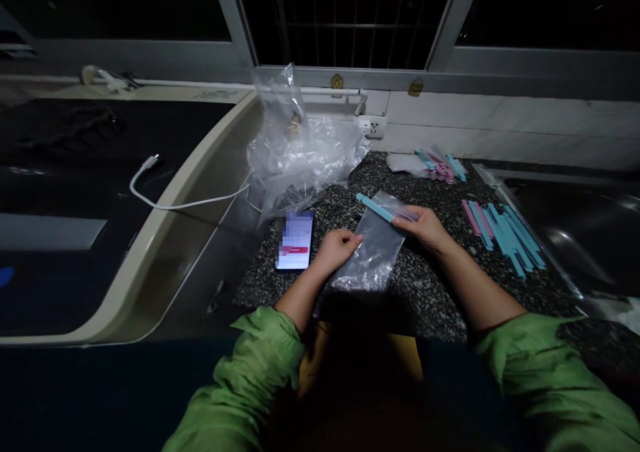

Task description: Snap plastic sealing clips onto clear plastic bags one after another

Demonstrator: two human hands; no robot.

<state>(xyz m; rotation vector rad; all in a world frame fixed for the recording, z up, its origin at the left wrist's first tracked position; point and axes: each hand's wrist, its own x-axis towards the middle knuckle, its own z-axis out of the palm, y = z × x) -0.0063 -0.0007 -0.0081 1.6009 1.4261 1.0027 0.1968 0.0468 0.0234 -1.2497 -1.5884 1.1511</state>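
Note:
On the speckled dark counter [430, 292] lies a small clear plastic bag [373, 252]. My left hand [336, 249] is closed in a loose fist and pinches the bag's left edge. My right hand [423, 225] is closed on a blue strip [375, 207] that lies across the bag's top opening, its far end pointing left and away. Both arms wear green sleeves.
A lit phone [295, 240] lies left of my left hand. Behind it is a crumpled heap of clear plastic bags [300, 149]. Blue and pink strips lie in a pile [505, 232] at right and another [440, 165] at the back. A white cable [175, 204] trails left.

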